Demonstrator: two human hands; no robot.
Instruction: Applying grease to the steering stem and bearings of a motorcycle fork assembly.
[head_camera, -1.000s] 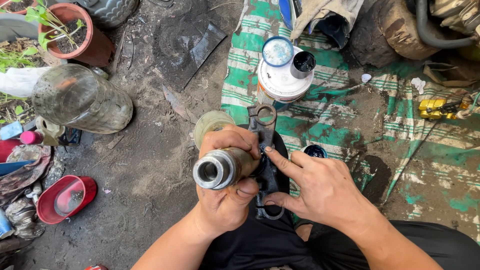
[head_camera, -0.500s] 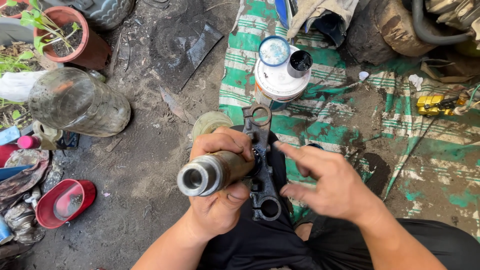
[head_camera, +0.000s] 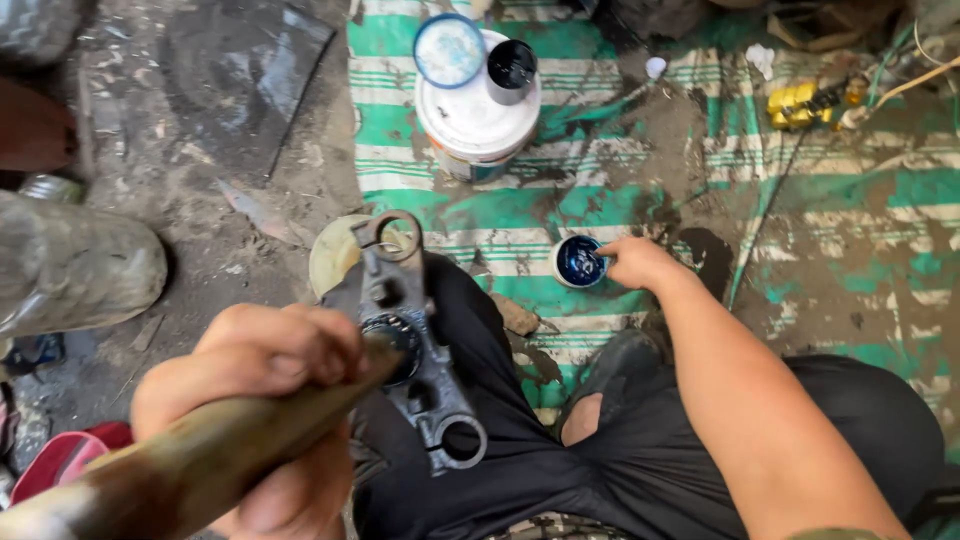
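Observation:
My left hand (head_camera: 255, 395) grips a dull brass-coloured metal tube (head_camera: 190, 465) that runs toward the camera at the lower left. Its far end meets the middle ring of a dark metal bracket (head_camera: 420, 345) lying across my lap on black trousers. My right hand (head_camera: 635, 262) reaches forward over my knee, its fingertips dipped into a small round tub of blue grease (head_camera: 578, 261) on the green-and-white striped mat (head_camera: 850, 210). That hand holds nothing else.
A white tub (head_camera: 475, 115) with a round blue-rimmed lid and a black cap on top stands on the mat ahead. A yellow tool (head_camera: 800, 100) lies at the far right. A large dirty plastic bottle (head_camera: 75, 265) lies left on muddy ground; a red bowl (head_camera: 60, 460) sits lower left.
My right hand has left the tube and bracket and reached forward to the blue grease tub. The view has moved closer and the tube now points toward the camera.

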